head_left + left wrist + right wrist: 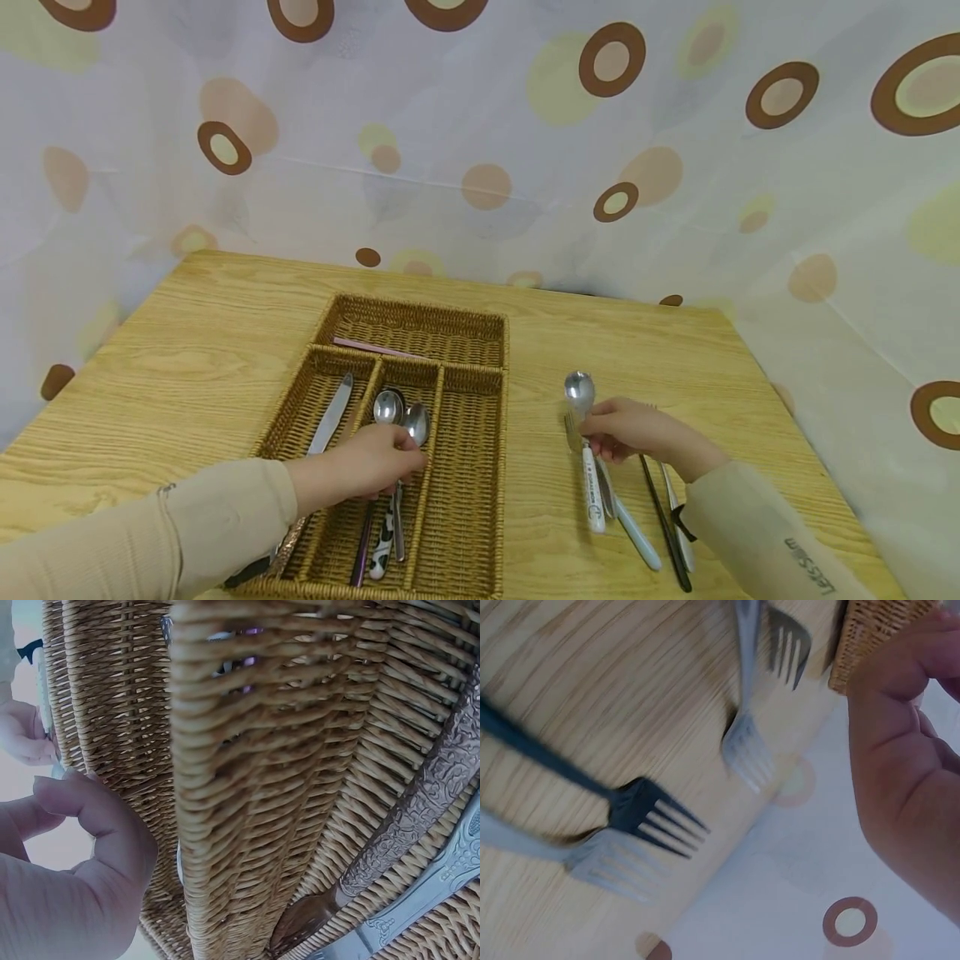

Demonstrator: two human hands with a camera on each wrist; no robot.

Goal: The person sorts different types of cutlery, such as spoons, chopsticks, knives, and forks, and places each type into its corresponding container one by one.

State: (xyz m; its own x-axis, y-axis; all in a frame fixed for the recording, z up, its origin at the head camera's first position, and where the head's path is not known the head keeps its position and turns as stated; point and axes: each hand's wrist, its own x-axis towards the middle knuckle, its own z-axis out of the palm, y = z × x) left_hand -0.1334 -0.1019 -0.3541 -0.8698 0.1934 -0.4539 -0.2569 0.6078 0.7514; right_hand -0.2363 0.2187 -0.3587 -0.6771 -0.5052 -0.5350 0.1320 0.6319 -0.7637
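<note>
Between thumb and fingers, my right hand (633, 429) pinches a spoon (592, 483) with a white printed handle, close to its neck. Beneath it lie a fork with a light blue handle (637, 537) and a silver fork (748, 746). My left hand (367, 462) hovers over the middle compartment of the wicker cutlery tray (504, 467), loosely curved, with nothing visible between thumb and finger in the left wrist view. Several spoons lie under it, among them a silver spoon (416, 423) and one with a black-and-white handle (382, 546).
A silver knife (332, 414) and a copper-coloured patterned handle (420, 806) lie in the tray's left compartment. Pink chopsticks (378, 347) rest in the back compartment. Right of my right hand are a black fork (641, 806) and another silver fork (619, 862). A patterned curtain (480, 125) hangs behind the table.
</note>
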